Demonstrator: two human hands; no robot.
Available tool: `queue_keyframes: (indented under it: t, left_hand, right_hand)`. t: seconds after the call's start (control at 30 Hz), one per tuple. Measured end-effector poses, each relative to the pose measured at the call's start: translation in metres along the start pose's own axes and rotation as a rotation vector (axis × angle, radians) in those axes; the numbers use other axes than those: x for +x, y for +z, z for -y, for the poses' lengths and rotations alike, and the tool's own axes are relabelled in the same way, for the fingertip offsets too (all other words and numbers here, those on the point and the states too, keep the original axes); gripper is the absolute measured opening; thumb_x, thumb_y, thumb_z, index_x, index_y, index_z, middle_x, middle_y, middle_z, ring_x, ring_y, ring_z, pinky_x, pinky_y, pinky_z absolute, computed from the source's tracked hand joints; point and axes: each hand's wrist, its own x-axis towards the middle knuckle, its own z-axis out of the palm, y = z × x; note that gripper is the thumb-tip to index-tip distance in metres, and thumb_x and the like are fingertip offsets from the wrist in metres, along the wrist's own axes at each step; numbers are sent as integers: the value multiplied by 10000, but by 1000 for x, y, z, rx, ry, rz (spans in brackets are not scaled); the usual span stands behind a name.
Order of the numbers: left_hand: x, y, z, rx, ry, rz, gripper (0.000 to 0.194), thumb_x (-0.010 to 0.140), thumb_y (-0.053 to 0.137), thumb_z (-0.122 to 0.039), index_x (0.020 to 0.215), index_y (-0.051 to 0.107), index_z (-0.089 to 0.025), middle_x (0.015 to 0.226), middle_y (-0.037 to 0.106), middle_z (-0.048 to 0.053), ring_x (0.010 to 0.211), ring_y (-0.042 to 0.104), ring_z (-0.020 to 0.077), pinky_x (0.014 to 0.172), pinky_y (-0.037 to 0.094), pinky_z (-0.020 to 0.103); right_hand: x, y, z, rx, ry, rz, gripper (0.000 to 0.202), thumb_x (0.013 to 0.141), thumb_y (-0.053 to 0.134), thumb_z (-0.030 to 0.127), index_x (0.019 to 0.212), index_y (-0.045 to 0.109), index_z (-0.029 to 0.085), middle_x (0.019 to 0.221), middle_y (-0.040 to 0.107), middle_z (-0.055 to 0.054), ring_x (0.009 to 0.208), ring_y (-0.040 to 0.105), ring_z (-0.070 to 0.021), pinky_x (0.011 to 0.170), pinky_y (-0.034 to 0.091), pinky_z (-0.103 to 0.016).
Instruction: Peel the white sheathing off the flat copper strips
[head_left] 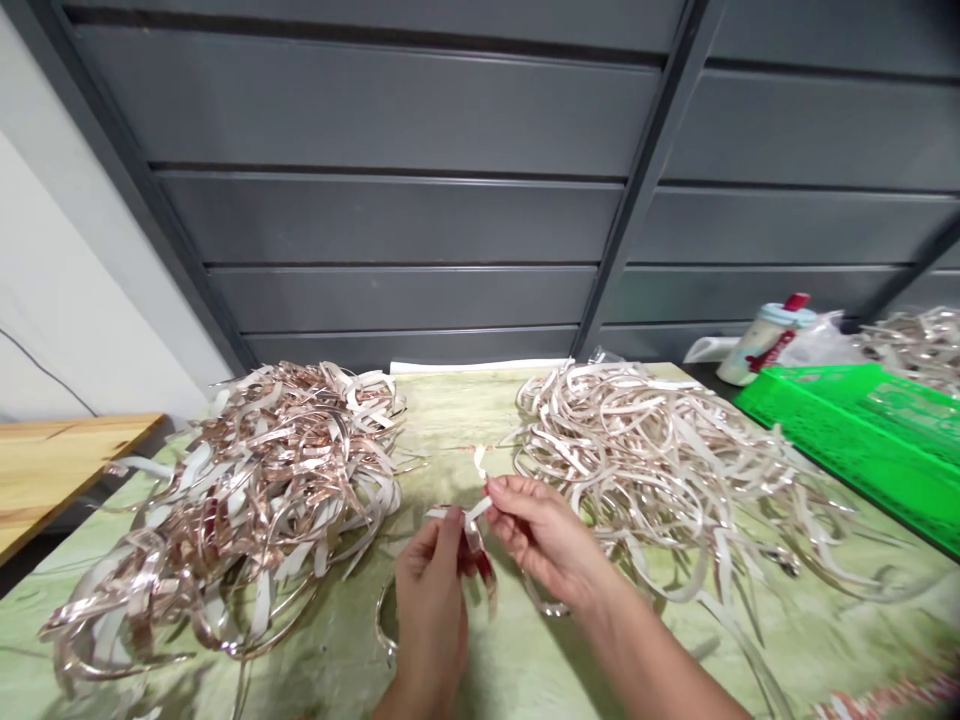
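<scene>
At the middle of the table, my left hand (433, 575) pinches a strap (480, 511) that is white on one side and shiny rose-gold on the other. My right hand (546, 540) is closed on the strap too, close to the left thumb. A white end sticks up above the right fingers, and a shiny reddish piece hangs below between the hands. To the left lies a heap of rose-gold and white straps (277, 470). Another pile of paler straps (637, 440) spreads out at the right. Palms and some fingertips are hidden.
A green plastic basket (817, 420) stands at the right edge, with a cup with a blue lid (757, 345) behind it. Beyond the table (442, 420) rises a dark grey panelled wall (405, 220). A wooden board (67, 455) sits at far left.
</scene>
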Motion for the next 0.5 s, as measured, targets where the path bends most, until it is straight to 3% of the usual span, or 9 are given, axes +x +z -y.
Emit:
queue_keyframes:
  t: [0.07,0.13,0.23,0.33,0.4,0.5]
  left_hand:
    - [5,-3,-3,-62,21,-68,279,731,781,-327,570,644,-144,516,530,-42,462,447,61,442,398,163]
    - [10,-5,-6,-109,49,-156,222,691,811,-317,628,690,-142,562,583,-30,489,490,62,454,418,153]
    - [13,-5,-4,-107,60,-202,221,655,835,-329,711,740,-137,640,662,8,555,573,87,514,478,170]
    - [9,-4,0,-12,72,-149,262,697,804,-383,740,757,-128,712,717,57,626,639,137,604,534,232]
    - [5,-3,3,74,90,-112,289,724,777,-412,765,767,-126,750,738,81,685,672,179,658,554,277]
    - [-2,-4,6,142,110,-87,305,727,771,-429,804,779,-134,773,752,90,779,702,234,724,564,323]
  right_hand:
    - [0,-11,9,102,110,76,249,692,796,64,901,661,63,791,723,-108,676,692,-108,583,524,-124]
    - [0,-22,15,147,101,74,348,664,761,-19,987,657,56,967,724,-161,865,710,-153,692,553,-160]
    - [0,-28,10,51,-100,-96,305,676,765,10,942,667,122,917,719,-81,726,673,-114,596,529,-167]
    - [-1,-17,-8,-295,-269,-123,116,784,755,210,813,656,157,631,596,35,503,503,-75,468,407,-176]
    - [-2,-5,-20,-563,-347,-84,198,837,702,332,757,625,168,565,527,50,488,449,-90,460,346,-203]
    - [-4,12,-29,-924,-501,-161,273,892,607,410,725,555,201,573,524,34,506,444,-119,476,292,-241]
